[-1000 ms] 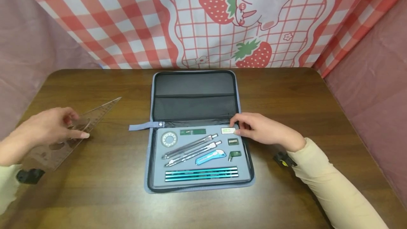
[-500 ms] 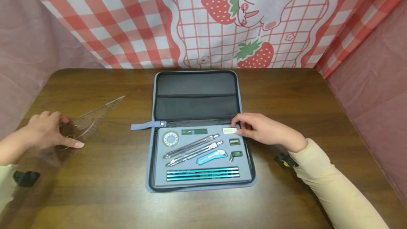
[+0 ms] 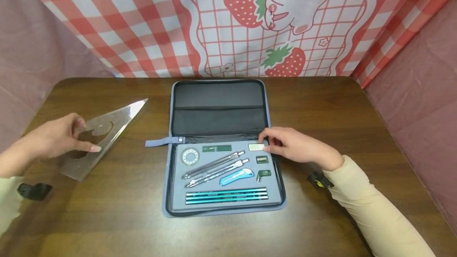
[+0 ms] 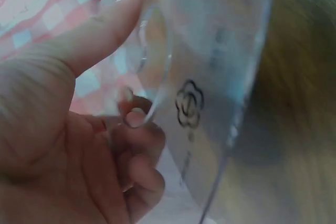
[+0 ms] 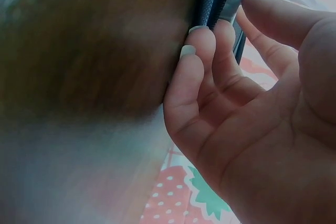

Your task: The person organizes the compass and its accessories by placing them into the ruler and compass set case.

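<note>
In the head view my left hand [image 3: 68, 138] holds a clear plastic set square [image 3: 123, 118] by its cut-out, thumb on one face and fingers behind. It is tilted, with its sharp tip toward the back. The left wrist view shows a black flower mark on the set square [image 4: 189, 103]. An open blue-grey zip case [image 3: 228, 208] lies in the middle of the table. My right hand [image 3: 294, 146] grips its right edge, with the thumb beside a white eraser [image 3: 255, 146]. In the right wrist view the fingers [image 5: 191, 74] bend against the zipped side.
The case's grey insert holds a round white ring [image 3: 190, 156], a green box [image 3: 217, 148], two silver mechanical pencils [image 3: 214, 165], a blue cutter [image 3: 237, 176], a sharpener [image 3: 262, 159], a small green angled piece [image 3: 264, 175] and several teal pencils [image 3: 226, 196]. A strap [image 3: 158, 142] sticks out leftward.
The left hand lowered slightly and went left, then rose back to the right. The set square has turned and now catches the light along its edge. The right hand stays at the case.
</note>
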A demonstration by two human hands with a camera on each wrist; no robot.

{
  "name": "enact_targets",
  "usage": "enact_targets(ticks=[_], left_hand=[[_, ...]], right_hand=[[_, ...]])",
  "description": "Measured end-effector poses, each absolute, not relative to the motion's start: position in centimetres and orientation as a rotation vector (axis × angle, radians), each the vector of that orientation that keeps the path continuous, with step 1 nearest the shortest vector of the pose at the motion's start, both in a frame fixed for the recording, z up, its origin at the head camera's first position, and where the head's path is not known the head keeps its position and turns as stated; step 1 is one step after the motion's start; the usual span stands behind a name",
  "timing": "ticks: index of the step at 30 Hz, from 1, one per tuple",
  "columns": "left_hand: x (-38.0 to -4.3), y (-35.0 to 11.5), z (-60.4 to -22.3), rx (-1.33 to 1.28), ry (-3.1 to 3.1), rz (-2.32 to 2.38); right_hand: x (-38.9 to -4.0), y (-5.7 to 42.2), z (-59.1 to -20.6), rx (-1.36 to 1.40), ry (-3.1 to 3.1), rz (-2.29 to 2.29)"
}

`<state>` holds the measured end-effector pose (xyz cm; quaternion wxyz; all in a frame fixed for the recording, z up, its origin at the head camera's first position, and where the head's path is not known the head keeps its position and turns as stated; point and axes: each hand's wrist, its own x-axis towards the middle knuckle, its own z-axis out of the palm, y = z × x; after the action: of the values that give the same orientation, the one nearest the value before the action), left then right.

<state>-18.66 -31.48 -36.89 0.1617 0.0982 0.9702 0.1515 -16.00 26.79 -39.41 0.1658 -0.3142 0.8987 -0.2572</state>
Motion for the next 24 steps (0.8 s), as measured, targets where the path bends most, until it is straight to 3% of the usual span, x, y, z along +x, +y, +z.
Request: enact_targets(ticks=[13,18,24], left_hand=[[-19.5,-26.8,-33.7,0.464,2.975,0.374],[-20.9,-23.7,-32.3,0.557,3.025,0.325],[-22.3,-19.2,-31.4,0.856,3.153,0.301]], right_hand=[[-16.8,27.3,-38.6,-0.828,2.556,-0.759],[-19.4,28.3,-37.7,-0.600,2.798,-0.767],[-22.5,27.8,-36.8,-0.312,2.838,-0.813]])
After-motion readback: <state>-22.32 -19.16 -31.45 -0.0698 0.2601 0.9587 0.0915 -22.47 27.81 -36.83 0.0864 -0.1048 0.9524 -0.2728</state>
